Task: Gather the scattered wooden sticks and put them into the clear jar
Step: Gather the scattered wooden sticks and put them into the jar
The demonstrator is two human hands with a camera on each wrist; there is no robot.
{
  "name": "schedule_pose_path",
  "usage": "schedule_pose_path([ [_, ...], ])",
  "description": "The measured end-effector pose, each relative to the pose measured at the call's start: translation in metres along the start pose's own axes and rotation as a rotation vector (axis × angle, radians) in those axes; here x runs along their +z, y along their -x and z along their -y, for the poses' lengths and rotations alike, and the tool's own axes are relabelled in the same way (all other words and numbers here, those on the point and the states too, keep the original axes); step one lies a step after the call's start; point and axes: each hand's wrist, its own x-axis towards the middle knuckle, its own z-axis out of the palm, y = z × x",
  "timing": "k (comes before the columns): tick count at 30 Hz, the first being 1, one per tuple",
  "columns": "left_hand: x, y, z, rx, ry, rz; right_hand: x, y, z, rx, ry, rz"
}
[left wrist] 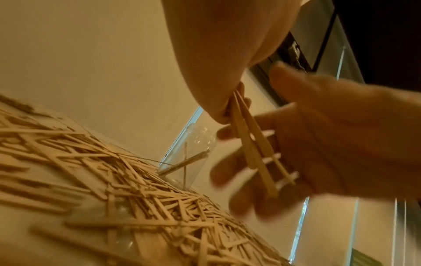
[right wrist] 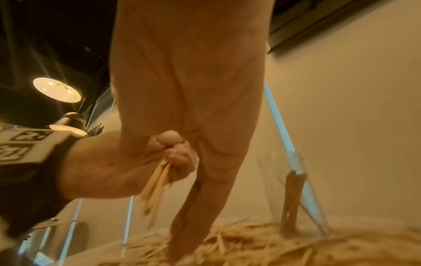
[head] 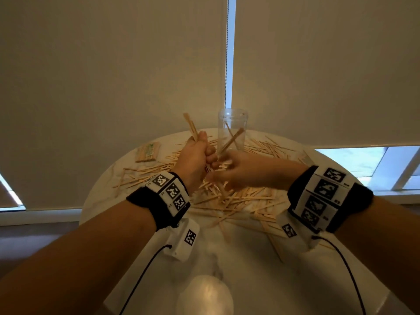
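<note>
Clearly the job is barely begun. From the head view, the jar (head: 232, 130) stands upright on the counter (head: 250, 258) with only a few sticks inside, while most sticks (head: 238, 198) lie heaped just before it. The left hand (head: 195, 160) grips a small bundle beside the jar. In the left wrist view, the right hand (left wrist: 318, 144), fingers spread, reaches at that bundle (left wrist: 250, 144). The right wrist view shows the jar's (right wrist: 293, 194) few sticks leaning.
</note>
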Motion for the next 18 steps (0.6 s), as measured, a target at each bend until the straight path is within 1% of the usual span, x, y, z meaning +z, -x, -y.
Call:
schedule_pose_path([
  [1,0.002,0.0,0.0,-0.008,0.046,-0.027,0.009,0.003,-0.002,0.03,-0.052,0.116],
  [2,0.005,0.003,0.0,-0.019,0.059,-0.034,0.018,0.004,-0.003,0.028,-0.099,0.173],
  [4,0.007,0.009,0.004,-0.041,-0.001,-0.017,0.03,0.003,-0.001,-0.001,-0.18,0.134],
  [6,0.008,0.016,0.007,-0.033,-0.111,0.016,0.036,0.001,0.0,0.007,-0.23,0.087],
  [8,0.006,0.019,0.005,-0.028,-0.153,0.027,0.036,0.004,0.001,0.003,-0.22,0.087],
  [10,0.001,0.019,0.0,-0.017,-0.106,0.019,0.029,0.007,0.0,0.025,-0.106,0.092],
  [11,-0.003,0.018,-0.003,-0.001,-0.099,0.006,0.023,0.006,-0.003,0.063,-0.036,0.067],
  [13,-0.014,0.016,-0.005,0.014,-0.155,-0.042,0.01,0.006,-0.012,0.142,0.128,-0.008],
  [15,-0.025,0.016,-0.004,-0.005,-0.219,-0.095,-0.003,0.004,-0.025,0.193,0.443,-0.037],
  [16,-0.029,0.016,-0.003,-0.027,-0.234,-0.115,-0.007,0.002,-0.032,0.232,0.608,-0.012],
  [17,-0.033,0.017,-0.002,-0.051,-0.241,-0.125,-0.009,0.0,-0.039,0.283,0.737,0.045],
  [18,-0.035,0.018,0.0,-0.076,-0.247,-0.132,-0.009,-0.003,-0.045,0.318,0.818,0.101],
])
